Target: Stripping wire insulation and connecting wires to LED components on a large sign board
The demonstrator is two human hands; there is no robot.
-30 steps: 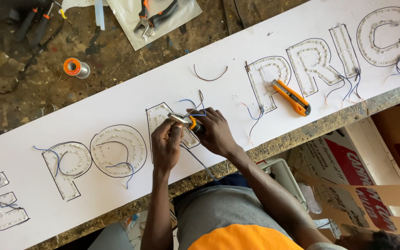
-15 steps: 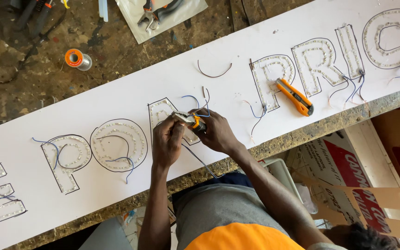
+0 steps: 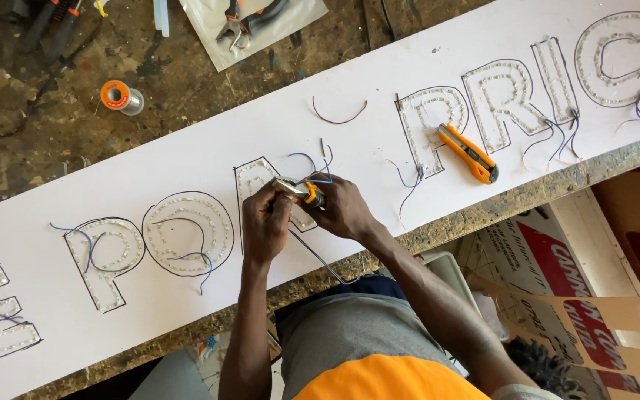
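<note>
Bench [image 3: 53, 155]: dark, stained, runs across the whole view. On it a long white sign board [image 3: 209, 141], long axis tilted, low at left and rising to the right. The board carries outlined letters filled with rows of small lights, with thin blue and dark wires trailing from them.

Both hands meet over the letter just right of the round one, near the board's front edge. Left hand [image 3: 267, 222]: fingers curled and pressed together around the grey end of a small hand tool [image 3: 299, 190]. Right hand [image 3: 342, 210]: fingers closed over the tool's orange end. The tool lies flat just above the board, long axis roughly along the board, grey tip pointing left, orange end right. Can't tell whether the tip touches the board. A dark wire [image 3: 318, 258] runs from under the hands down past the bench edge.

Orange utility knife [image 3: 469, 153]: lies on the board well right of the hands, long axis diagonal, upper left to lower right. Pliers [image 3: 250, 22] sit on a clear sheet at the top. Orange spool [image 3: 120, 96] on bare bench, upper left. A loose curved wire piece [image 3: 338, 118] lies on the board above the hands.
</note>
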